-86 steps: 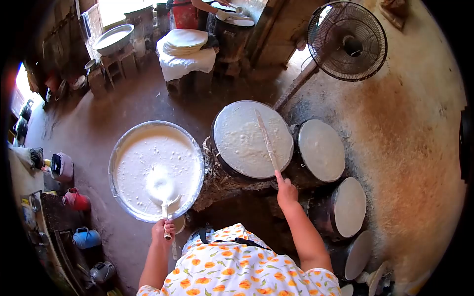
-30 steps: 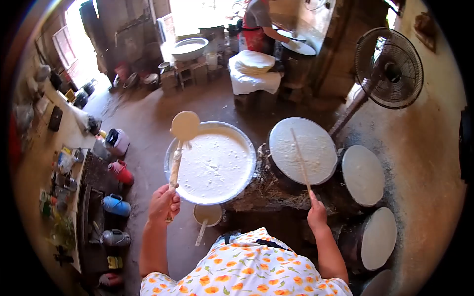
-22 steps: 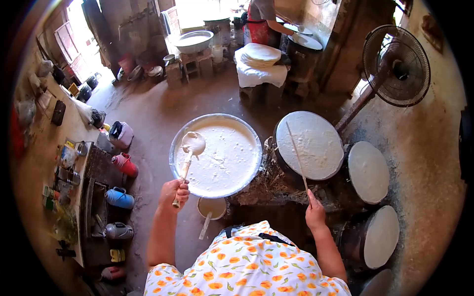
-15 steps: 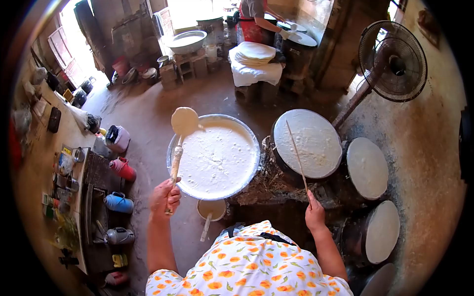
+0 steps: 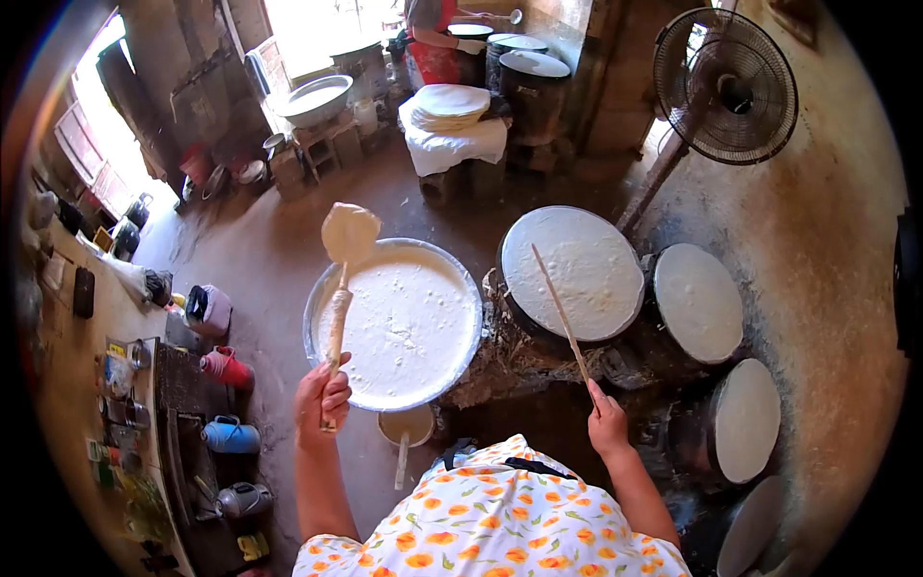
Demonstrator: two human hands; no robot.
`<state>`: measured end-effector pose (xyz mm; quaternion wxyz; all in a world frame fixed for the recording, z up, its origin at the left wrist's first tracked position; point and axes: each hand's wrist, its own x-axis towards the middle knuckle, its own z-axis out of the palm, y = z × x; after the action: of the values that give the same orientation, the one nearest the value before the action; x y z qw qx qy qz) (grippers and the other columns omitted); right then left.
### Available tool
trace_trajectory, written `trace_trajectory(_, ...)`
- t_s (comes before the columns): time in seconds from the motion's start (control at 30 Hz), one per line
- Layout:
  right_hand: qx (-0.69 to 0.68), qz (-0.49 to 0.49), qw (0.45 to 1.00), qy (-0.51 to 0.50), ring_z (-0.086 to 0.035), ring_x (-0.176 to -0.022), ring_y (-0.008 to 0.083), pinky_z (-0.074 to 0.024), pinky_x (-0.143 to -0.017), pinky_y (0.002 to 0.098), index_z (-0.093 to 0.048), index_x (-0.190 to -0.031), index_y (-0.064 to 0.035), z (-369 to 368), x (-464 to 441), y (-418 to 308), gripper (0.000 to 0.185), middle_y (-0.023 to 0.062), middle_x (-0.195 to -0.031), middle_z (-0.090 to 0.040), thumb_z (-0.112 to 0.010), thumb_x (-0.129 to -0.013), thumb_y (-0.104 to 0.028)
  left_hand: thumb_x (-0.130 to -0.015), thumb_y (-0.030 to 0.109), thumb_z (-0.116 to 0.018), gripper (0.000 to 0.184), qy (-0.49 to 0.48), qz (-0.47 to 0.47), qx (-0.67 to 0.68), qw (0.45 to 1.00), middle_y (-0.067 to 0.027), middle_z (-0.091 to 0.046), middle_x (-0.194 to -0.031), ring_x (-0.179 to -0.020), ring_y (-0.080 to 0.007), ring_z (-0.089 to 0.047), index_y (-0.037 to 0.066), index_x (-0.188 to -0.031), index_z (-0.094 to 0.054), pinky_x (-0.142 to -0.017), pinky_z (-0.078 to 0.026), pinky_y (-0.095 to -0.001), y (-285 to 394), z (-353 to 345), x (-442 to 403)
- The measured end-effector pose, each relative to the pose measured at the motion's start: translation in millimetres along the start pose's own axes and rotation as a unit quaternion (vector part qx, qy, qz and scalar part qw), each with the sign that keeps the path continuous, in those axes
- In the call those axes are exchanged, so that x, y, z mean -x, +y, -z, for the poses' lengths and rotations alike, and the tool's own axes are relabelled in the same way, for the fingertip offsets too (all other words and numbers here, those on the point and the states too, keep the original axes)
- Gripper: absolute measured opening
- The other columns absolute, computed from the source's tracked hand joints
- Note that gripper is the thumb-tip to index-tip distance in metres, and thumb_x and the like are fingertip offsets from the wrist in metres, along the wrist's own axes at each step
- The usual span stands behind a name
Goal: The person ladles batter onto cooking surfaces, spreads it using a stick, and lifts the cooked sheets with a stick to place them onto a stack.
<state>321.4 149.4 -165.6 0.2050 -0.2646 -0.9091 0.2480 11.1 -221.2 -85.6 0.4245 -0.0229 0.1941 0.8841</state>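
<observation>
My left hand [image 5: 323, 396] is closed round the pale, wrapped handle of a ladle [image 5: 350, 234]. Batter coats its round head, which is raised over the far-left rim of a wide basin [image 5: 465, 369]. White batter [image 5: 409, 322] with bubbles on its surface fills much of that basin. In my right hand [image 5: 607, 419] is a thin wooden stick [image 5: 561, 310], its far part over a large round griddle [image 5: 522, 325]. A pale sheet of batter [image 5: 586, 264] covers the griddle; whether the stick touches it I cannot tell.
More covered griddles [image 5: 698, 303] curve down my right side. A small pot [image 5: 423, 412] with a handled tool stands below the basin. Flasks [image 5: 231, 438] line the left bench. Ahead are a fan [image 5: 726, 87], stacked flatbreads [image 5: 450, 106] and another person [image 5: 430, 43] at work.
My view has turned, so the basin and griddles sit further left. The ladle's head has shifted further beyond the basin's far rim. Both hands keep hold of their tools.
</observation>
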Motion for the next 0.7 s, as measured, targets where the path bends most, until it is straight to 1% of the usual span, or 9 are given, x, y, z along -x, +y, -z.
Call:
trace_trajectory(0.07, 0.02, -0.008, 1.0, 0.004, -0.055, -0.071, 0.0368, -0.0475, -0.062, 0.0448, -0.054, -0.128, -0.0217, 3.4, 2.5, -9.4, 0.059, 0.0142, -0.08, -0.054, -0.053, -0.075, 0.004, -0.096, 0.011, -0.04, 0.029, 0.015, 0.02, -0.031, 0.999, -0.0021, -0.04, -0.065, -0.047, -0.0079, -0.038, -0.008, -0.118, -0.042, -0.035, -0.035, -0.0193, 2.3, 0.4, -22.6)
trace_trajectory(0.13, 0.046, -0.024, 0.999, 0.013, -0.055, -0.069, 0.036, -0.0478, -0.061, 0.0446, -0.055, -0.127, -0.0227, 9.3, 6.2, -18.4, 0.06, 0.0131, -0.079, -0.054, -0.055, -0.073, 0.004, -0.094, 0.012, -0.043, 0.025, 0.125, 0.071, -0.09, 0.986, -0.0018, -0.041, -0.065, -0.047, -0.0068, -0.036, -0.006, -0.112, -0.045, -0.035, -0.033, -0.018, -4.2, -4.1, -48.5)
trace_trajectory(0.2, 0.058, -0.023, 0.998, 0.014, -0.055, -0.067, 0.0339, -0.0482, -0.06, 0.0438, -0.056, -0.126, -0.0245, 12.8, 12.9, -22.7, 0.062, 0.0113, -0.077, -0.052, -0.056, -0.07, 0.002, -0.091, 0.009, -0.043, 0.023, 0.128, 0.101, -0.16, 0.974, -0.0031, -0.043, -0.065, -0.046, -0.0064, -0.036, -0.005, -0.109, -0.046, -0.035, -0.031, -0.0183, -20.9, -13.0, -69.0)
trace_trajectory(0.33, 0.065, -0.065, 0.994, 0.062, -0.056, -0.065, 0.0305, -0.0503, -0.058, 0.0416, -0.057, -0.125, -0.0273, 27.8, 39.0, -32.3, 0.061, 0.0081, -0.076, -0.051, -0.058, -0.07, 0.001, -0.09, 0.008, -0.045, 0.022, 0.073, 0.175, -0.261, 0.947, -0.003, -0.043, -0.063, -0.043, -0.0066, -0.035, -0.004, -0.108, -0.049, -0.034, -0.028, -0.0189, -69.5, -79.0, -100.9)
trace_trajectory(0.4, 0.076, -0.086, 0.988, 0.1, -0.058, -0.065, 0.0261, -0.051, -0.057, 0.0395, -0.056, -0.126, -0.0283, 38.9, 56.5, -29.1, 0.061, 0.0059, -0.075, -0.051, -0.059, -0.071, -0.001, -0.091, 0.008, -0.046, 0.019, 0.04, 0.196, -0.343, 0.918, -0.0027, -0.042, -0.063, -0.042, -0.0062, -0.035, -0.002, -0.106, -0.052, -0.034, -0.027, -0.0191, -105.8, -115.1, -114.8)
trace_trajectory(0.43, 0.084, -0.109, 0.984, 0.112, -0.058, -0.065, 0.025, -0.0513, -0.057, 0.0387, -0.056, -0.126, -0.0285, 47.1, 66.3, -27.1, 0.061, 0.0053, -0.076, -0.051, -0.059, -0.072, -0.002, -0.091, 0.011, -0.049, 0.022, 0.029, 0.201, -0.368, 0.907, -0.0018, -0.042, -0.061, -0.041, -0.0043, -0.032, -0.005, -0.107, -0.053, -0.031, -0.024, -0.0174, -128.7, -135.3, -119.6)
trace_trajectory(0.57, 0.123, -0.199, 0.954, 0.187, -0.057, -0.062, 0.0239, -0.0508, -0.055, 0.0364, -0.053, -0.129, -0.0287, 87.5, 120.2, -5.0, 0.063, 0.0053, -0.076, -0.05, -0.06, -0.072, -0.002, -0.092, 0.013, -0.048, 0.021, -0.104, 0.264, -0.447, 0.848, 0.0007, -0.041, -0.062, -0.04, -0.0041, -0.033, 0.002, -0.108, -0.055, -0.031, -0.025, -0.0178, -229.2, -196.6, -127.3)
trace_trajectory(0.67, 0.163, -0.259, 0.921, 0.24, -0.056, -0.061, 0.0253, -0.0497, -0.054, 0.0373, -0.05, -0.131, -0.0255, 127.2, 173.4, 23.7, 0.066, 0.0067, -0.075, -0.048, -0.061, -0.071, 0.0, -0.091, 0.012, -0.046, 0.017, -0.227, 0.291, -0.5, 0.783, 0.0006, -0.042, -0.061, -0.04, -0.0056, -0.038, 0.005, -0.105, -0.054, -0.031, -0.03, -0.0202, -323.9, -238.9, -113.9)
trace_trajectory(0.7, 0.173, -0.269, 0.911, 0.261, -0.055, -0.062, 0.0262, -0.049, -0.054, 0.0382, -0.049, -0.131, -0.0229, 138.8, 189.7, 32.6, 0.067, 0.0079, -0.075, -0.047, -0.06, -0.07, 0.002, -0.09, 0.009, -0.045, 0.007, -0.245, 0.301, -0.504, 0.772, -0.0002, -0.043, -0.059, -0.038, -0.0063, -0.038, 0.005, -0.091, -0.05, -0.031, -0.03, -0.0209, -355.6, -252.8, -105.6)
